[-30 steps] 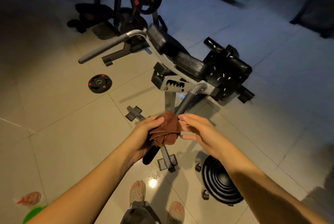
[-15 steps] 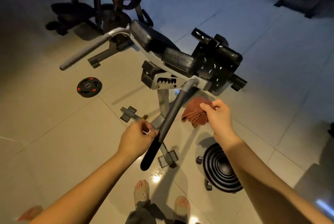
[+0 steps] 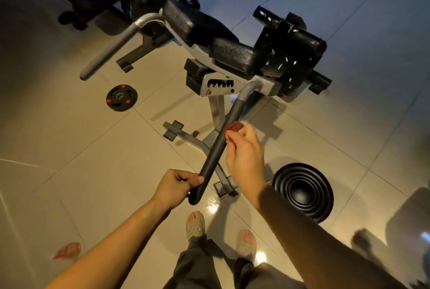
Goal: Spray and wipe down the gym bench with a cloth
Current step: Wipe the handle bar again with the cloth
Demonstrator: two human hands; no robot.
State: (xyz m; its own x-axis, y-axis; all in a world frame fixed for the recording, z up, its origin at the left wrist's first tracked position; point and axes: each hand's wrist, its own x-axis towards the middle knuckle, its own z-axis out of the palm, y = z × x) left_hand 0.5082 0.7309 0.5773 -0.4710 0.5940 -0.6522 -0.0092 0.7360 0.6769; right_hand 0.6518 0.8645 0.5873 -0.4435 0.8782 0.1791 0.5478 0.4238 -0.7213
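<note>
Left hand (image 3: 178, 186) clamped round the tip of the bench (image 3: 232, 53) handle (image 3: 213, 157); right hand (image 3: 244, 151) pinches bunched cloth (image 3: 234, 125) against the handle mid-length. Handle wipe looks under way — pads and far handle probably left.

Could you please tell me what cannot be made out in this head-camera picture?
- Cloth: head view, mostly hidden inside the right grip; only a reddish edge shows.
- Pink object, lower left: head view, too blurred to identify.
- Weight rack: head view, cut off by the top edge.
</note>
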